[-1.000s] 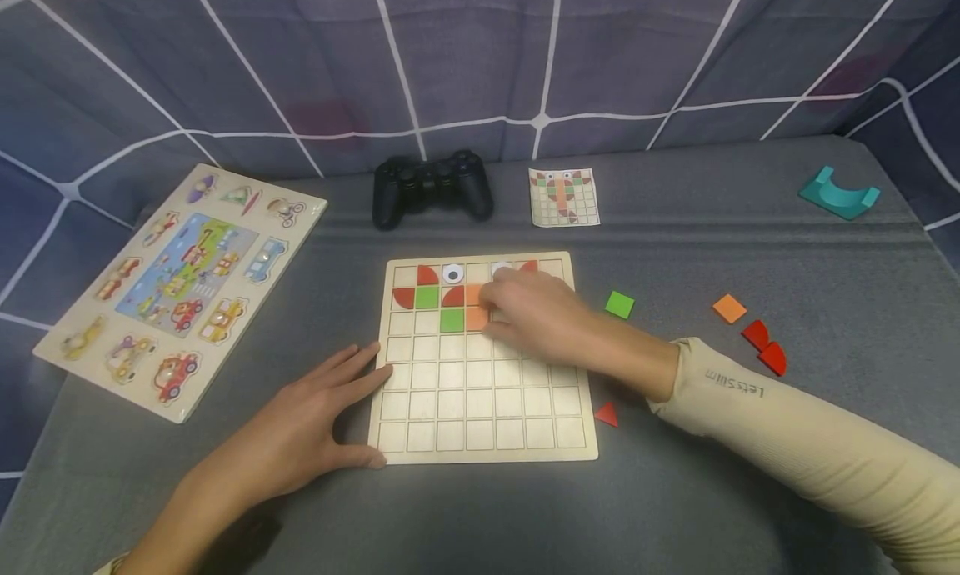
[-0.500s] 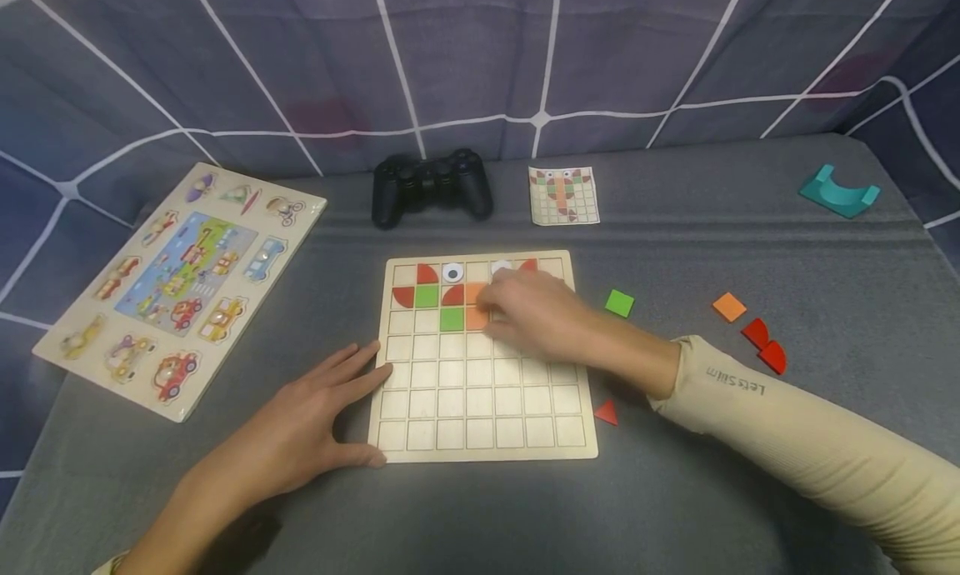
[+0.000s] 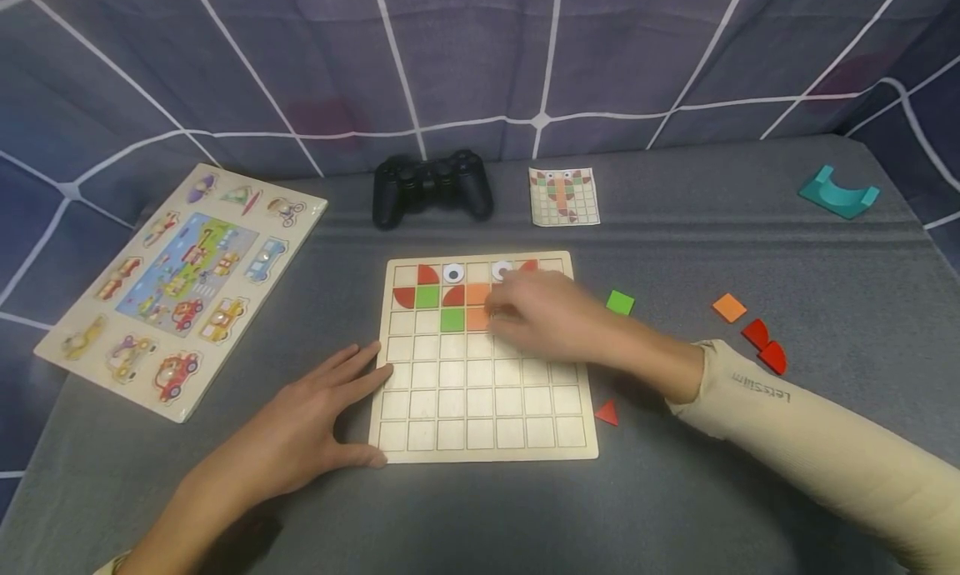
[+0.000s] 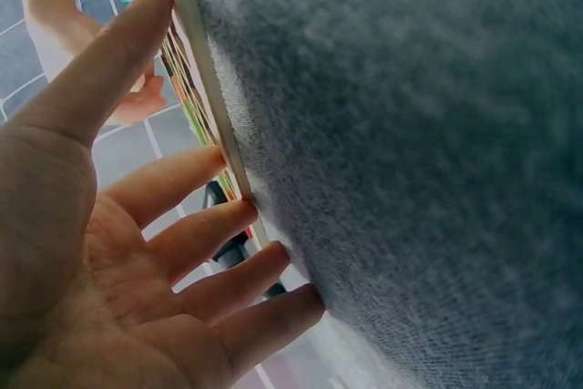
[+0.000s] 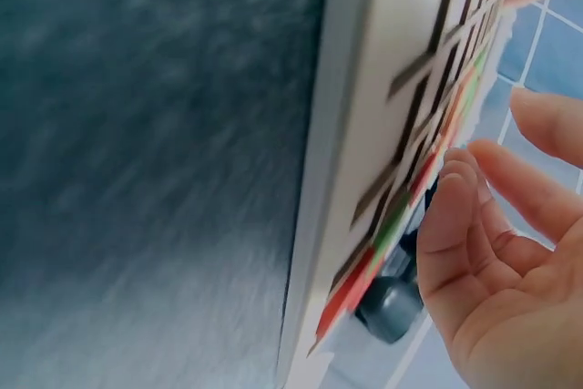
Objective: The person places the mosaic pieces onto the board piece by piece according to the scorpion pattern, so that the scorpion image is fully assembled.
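The square wooden grid board (image 3: 465,400) lies flat, with colored tiles in its upper rows. Two eye tiles (image 3: 453,273) sit in the top row, above red quarter circles (image 3: 453,296), green squares (image 3: 452,319) and orange squares (image 3: 477,294). My left hand (image 3: 315,408) spreads along the board's left side, fingertips and thumb touching its edge. Over the right half of the pattern is my right hand (image 3: 551,312), hiding some cells. In the right wrist view, its fingers bend loosely at the tiles, thumb apart, with nothing visible between them.
Right of the board lie a loose green square (image 3: 620,303), an orange square (image 3: 729,308), two red quarter circles (image 3: 772,358) and a red triangle (image 3: 607,413). A pattern card (image 3: 564,197), black game controller (image 3: 432,189), vehicle puzzle (image 3: 187,283) and teal arch (image 3: 838,193) surround it.
My right hand has shifted slightly to the right, uncovering more of the right eye tile. The left hand stays at the board's edge.
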Demonstrator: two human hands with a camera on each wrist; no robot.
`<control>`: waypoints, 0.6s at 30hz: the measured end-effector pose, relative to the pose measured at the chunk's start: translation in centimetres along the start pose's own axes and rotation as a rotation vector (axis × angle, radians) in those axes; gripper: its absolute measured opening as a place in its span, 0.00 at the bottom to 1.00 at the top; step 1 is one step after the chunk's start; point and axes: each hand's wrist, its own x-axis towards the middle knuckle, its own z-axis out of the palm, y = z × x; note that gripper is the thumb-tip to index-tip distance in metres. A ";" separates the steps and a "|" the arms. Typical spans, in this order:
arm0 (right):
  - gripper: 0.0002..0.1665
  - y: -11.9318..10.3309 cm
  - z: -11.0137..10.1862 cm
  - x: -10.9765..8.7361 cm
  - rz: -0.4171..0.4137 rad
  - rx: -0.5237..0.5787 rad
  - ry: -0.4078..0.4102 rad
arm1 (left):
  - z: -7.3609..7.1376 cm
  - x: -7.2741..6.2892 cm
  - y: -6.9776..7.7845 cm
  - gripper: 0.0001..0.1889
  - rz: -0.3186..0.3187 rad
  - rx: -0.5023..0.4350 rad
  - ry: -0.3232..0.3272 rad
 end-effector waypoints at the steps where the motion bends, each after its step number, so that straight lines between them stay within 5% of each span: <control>1: 0.04 0.1 -0.2 -0.3 0.002 0.005 0.007 | 0.0 0.0 0.0 0.50 0.001 0.001 0.001; 12: 0.11 2.5 -2.5 -4.5 0.152 0.025 0.052 | -0.1 -0.1 0.0 0.50 0.016 -0.004 0.012; 18: 0.12 4.1 -3.7 -7.2 0.164 -0.022 0.113 | -0.1 -0.4 -0.2 0.50 0.030 -0.006 0.021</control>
